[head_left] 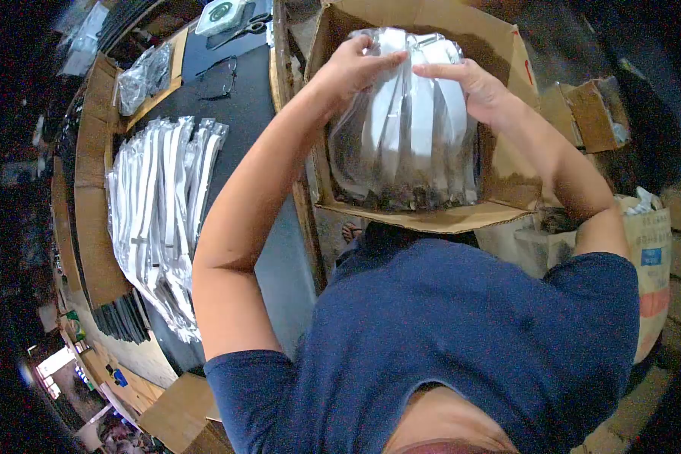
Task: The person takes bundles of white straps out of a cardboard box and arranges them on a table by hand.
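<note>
A bundle of clear plastic sleeves with white strips inside (416,125) stands in an open cardboard box (511,163) in front of me. My left hand (362,64) is closed on the bundle's upper left edge, its thumb across the front and the other fingers partly behind the plastic. At the upper right, my right hand (475,85) grips the same bundle, thumb pointing inward. Both thumbs come close together near the top. The lower part of the sleeves hangs down toward the box's near flap.
On the dark table (253,163) to the left lies a fanned row of similar sleeved white strips (163,204). Beyond it are scissors (248,30), glasses (223,79) and crumpled plastic bags (144,78). A printed sack (651,265) stands at the right, below a small carton (594,113).
</note>
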Available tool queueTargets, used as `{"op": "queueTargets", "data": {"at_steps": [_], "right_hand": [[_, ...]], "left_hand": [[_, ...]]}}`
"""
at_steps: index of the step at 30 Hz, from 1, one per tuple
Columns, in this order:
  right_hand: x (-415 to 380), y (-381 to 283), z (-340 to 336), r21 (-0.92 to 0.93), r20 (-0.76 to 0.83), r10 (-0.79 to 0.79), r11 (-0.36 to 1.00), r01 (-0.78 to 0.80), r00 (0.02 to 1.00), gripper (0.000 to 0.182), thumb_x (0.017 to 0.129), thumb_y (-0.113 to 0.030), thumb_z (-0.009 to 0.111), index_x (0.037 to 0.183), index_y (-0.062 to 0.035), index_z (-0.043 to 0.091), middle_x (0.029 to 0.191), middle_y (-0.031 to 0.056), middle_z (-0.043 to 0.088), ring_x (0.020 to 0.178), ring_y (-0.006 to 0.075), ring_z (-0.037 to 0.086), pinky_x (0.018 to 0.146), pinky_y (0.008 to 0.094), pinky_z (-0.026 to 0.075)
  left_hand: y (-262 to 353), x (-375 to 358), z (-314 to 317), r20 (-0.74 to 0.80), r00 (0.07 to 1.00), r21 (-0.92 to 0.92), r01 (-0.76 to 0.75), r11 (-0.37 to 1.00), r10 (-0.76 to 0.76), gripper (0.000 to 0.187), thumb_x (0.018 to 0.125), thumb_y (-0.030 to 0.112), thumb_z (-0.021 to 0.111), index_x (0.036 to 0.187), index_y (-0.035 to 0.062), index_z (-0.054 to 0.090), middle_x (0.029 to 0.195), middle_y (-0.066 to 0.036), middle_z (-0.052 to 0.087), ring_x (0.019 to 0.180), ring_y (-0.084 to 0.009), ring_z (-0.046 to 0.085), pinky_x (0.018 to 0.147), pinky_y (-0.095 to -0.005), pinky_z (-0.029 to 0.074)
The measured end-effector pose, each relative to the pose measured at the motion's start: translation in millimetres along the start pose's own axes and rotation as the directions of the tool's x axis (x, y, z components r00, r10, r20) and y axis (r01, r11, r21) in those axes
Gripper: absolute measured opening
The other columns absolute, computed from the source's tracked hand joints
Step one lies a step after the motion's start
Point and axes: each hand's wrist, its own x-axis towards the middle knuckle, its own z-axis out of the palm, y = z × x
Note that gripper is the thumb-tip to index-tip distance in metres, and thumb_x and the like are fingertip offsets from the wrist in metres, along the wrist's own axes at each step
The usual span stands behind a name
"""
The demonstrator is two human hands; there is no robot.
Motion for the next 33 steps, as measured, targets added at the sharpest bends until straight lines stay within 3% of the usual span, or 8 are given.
{"op": "queueTargets", "data": {"at_steps": [6,8,11,12,25,28,31,33], "right_hand": [[17.9,-13.3,-14.3,0.214,0.046,0.104,0.97,-0.111,0.994,0.037,0.076,-0.015,0.07,0.108,-0.0014,0.056,0.099,0.0117,0.065,0.086,0.0238,0.065,0.082,0.038,0.052],[24.4,-14.0,-18.9,0.23,0.053,0.118,0.965,-0.127,0.992,0.037,0.076,-0.014,0.07,0.108,-0.0015,0.056,0.099,0.0119,0.065,0.086,0.0237,0.065,0.083,0.0386,0.052],[35.0,-14.6,-26.8,0.262,0.061,0.136,0.954,-0.147,0.989,0.035,0.075,-0.013,0.07,0.106,-0.0017,0.057,0.099,0.0124,0.065,0.087,0.0237,0.065,0.085,0.0395,0.052],[36.7,-14.8,-26.6,0.277,0.065,0.144,0.948,-0.157,0.987,0.035,0.075,-0.012,0.07,0.106,-0.0018,0.057,0.099,0.0126,0.065,0.088,0.0237,0.065,0.085,0.0399,0.051],[39.8,-12.4,-29.3,0.275,0.077,0.168,0.944,-0.183,0.983,0.036,0.075,-0.013,0.072,0.105,-0.0024,0.058,0.1,0.0117,0.065,0.089,0.0237,0.064,0.087,0.0414,0.05],[31.5,-9.9,-26.9,0.257,0.053,0.155,0.952,-0.164,0.986,0.037,0.075,-0.014,0.071,0.107,-0.0026,0.058,0.1,0.0114,0.065,0.089,0.0234,0.064,0.086,0.0407,0.049],[22.1,-9.2,-27.9,0.234,0.045,0.177,0.955,-0.182,0.983,0.039,0.075,-0.016,0.07,0.109,-0.0026,0.057,0.1,0.011,0.065,0.09,0.0224,0.063,0.085,0.0399,0.049],[18.6,-8.7,-32.0,0.192,0.11,0.149,0.967,-0.168,0.983,0.04,0.076,-0.018,0.07,0.11,-0.0024,0.056,0.101,0.0103,0.064,0.09,0.0211,0.063,0.086,0.0388,0.049]], "left_hand": [[5.0,6.5,5.7,-0.042,0.991,0.08,-0.12,0.99,0.124,0.047,0.079,0.028,0.07,0.113,0.0002,0.054,0.099,-0.005,0.062,0.085,-0.0132,0.06,0.079,-0.0275,0.048],[8.5,7.3,2.9,0.033,0.999,-0.074,-0.005,0.997,0.008,0.045,0.079,0.027,0.07,0.112,0.0007,0.055,0.1,-0.005,0.063,0.085,-0.013,0.061,0.078,-0.0276,0.048],[7.5,14.3,-5.8,0.061,0.997,-0.089,0.047,0.995,-0.042,0.043,0.077,0.025,0.071,0.11,0.0022,0.057,0.096,-0.004,0.064,0.081,-0.0115,0.061,0.073,-0.0264,0.049],[30.0,-2.5,0.6,-0.037,0.99,-0.015,0.134,0.991,-0.135,0.039,0.077,0.023,0.072,0.108,0.0033,0.059,0.093,-0.003,0.065,0.077,-0.0099,0.061,0.068,-0.024,0.049],[10.0,8.7,-6.3,-0.007,0.992,-0.096,0.123,0.988,-0.125,0.037,0.076,0.023,0.072,0.106,0.004,0.06,0.094,-0.003,0.065,0.079,-0.0105,0.062,0.07,-0.0235,0.049],[-6.1,17.3,-9.9,0.023,0.996,-0.137,0.094,0.986,-0.092,0.037,0.075,0.025,0.073,0.104,0.005,0.062,0.091,-0.002,0.065,0.077,-0.0091,0.062,0.064,-0.0226,0.049],[6.2,1.7,-4.2,0.02,0.976,-0.135,0.219,0.966,-0.218,0.035,0.074,0.027,0.073,0.101,0.0069,0.065,0.089,0.0,0.065,0.061,-0.0043,0.057,0.046,-0.0181,0.041],[26.5,-8.9,-4.7,-0.017,0.888,0.123,0.459,0.88,-0.46,0.032,0.075,0.028,0.072,0.1,0.0085,0.067,0.088,0.003,0.066,0.048,-0.0008,0.047,0.034,-0.0162,0.027]]}}
